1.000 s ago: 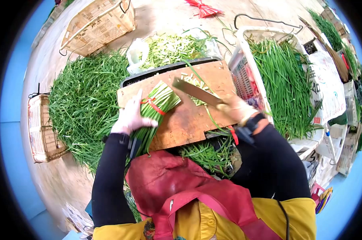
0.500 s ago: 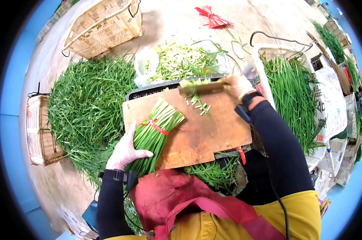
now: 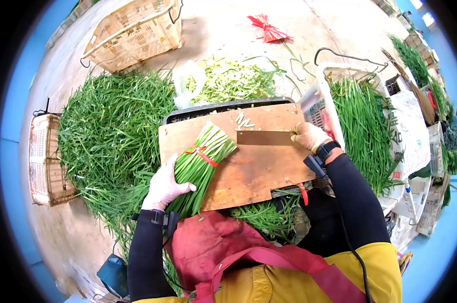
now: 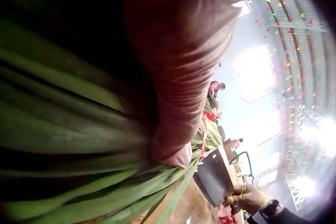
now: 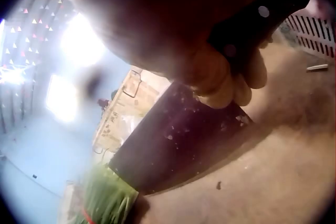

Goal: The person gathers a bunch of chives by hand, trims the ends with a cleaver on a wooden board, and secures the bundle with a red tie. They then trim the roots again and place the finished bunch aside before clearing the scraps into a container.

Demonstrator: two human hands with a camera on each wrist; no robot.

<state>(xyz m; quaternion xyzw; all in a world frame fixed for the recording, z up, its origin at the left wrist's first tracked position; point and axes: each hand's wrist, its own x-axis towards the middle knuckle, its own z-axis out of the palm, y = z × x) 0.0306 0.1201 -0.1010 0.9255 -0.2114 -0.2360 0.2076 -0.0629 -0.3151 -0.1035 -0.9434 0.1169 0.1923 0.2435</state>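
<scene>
On the left of the wooden board lies a bundle of garlic chives, bound with a red tie, pale cut ends pointing up and right. My gloved left hand grips its leafy lower part, thumb across the top; in the left wrist view the thumb presses on the leaves. My gloved right hand holds a cleaver by its dark riveted handle. The broad blade lies low over the board, its tip beside the bundle's cut ends. A few short stem pieces lie beyond the blade.
Behind the board is a heap of cut stem ends in clear plastic. Loose greens are piled left. A white crate of chives stands right; an upright crate and red strips are on the floor ahead.
The cleaver swept stem pieces to the board's far edge, then came back nearer the bundle; fewer pieces are on the board. My left hand keeps its hold on the bundle.
</scene>
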